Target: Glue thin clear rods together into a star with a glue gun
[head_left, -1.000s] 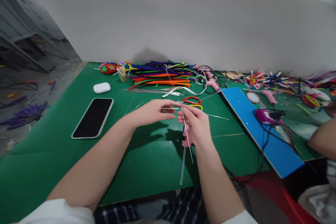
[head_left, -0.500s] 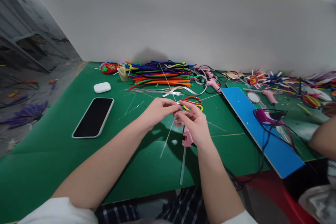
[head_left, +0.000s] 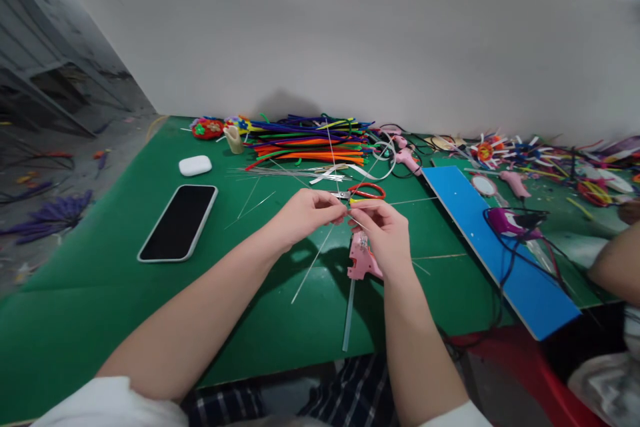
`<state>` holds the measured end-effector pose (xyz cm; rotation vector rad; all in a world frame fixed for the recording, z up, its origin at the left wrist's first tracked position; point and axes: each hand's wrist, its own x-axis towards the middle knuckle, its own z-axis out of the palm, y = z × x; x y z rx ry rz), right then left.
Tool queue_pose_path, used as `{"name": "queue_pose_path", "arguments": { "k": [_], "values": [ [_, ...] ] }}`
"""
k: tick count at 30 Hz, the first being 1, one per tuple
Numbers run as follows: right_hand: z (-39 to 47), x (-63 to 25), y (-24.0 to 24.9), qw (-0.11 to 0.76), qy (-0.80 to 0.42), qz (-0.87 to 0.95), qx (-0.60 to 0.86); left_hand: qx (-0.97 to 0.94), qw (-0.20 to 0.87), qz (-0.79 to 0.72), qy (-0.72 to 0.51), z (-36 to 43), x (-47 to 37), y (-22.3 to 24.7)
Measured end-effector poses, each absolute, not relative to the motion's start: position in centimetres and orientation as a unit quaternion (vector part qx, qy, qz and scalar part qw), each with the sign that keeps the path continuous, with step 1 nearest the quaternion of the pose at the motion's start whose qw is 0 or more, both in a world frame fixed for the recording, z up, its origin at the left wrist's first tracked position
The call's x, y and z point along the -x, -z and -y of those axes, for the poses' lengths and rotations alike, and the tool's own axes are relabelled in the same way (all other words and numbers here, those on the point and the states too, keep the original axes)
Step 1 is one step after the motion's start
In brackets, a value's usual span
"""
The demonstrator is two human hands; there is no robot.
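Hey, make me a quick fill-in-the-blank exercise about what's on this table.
The left hand and right hand hold thin wires above a table coloured ____.
The glue gun nearest the right hand is ____.
The phone lies nearer the ____ hand.
The long flat board is ____.

Missing words: green; pink; left; blue.

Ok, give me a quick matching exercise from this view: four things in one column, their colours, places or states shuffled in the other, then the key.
1. Phone
2. Scissors
3. Held wires
4. Long board

A. At the fingertips of the left hand and right hand
B. Blue, with a purple tool on it
C. Dark screen, on the left of the green table
D. Red handle loop showing

Pairs: 1-C, 2-D, 3-A, 4-B
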<state>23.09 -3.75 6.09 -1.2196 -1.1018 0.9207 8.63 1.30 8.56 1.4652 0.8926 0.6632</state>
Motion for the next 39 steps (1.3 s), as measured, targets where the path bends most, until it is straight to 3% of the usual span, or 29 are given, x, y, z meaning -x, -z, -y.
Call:
{"name": "queue_pose_path", "arguments": {
  "k": [18, 39],
  "values": [
    [3.7, -23.0, -5.7, 0.588, -0.337, 0.508, 0.532, -0.613, 0.612, -0.382, -0.323, -1.0, -9.0, -8.4],
    [4.9, -22.7, -6.8, 0.6, -0.156, 0.58, 0.528, -0.564, 0.655, -0.359, -0.353, 0.0, -8.7, -9.6]
  ]
}}
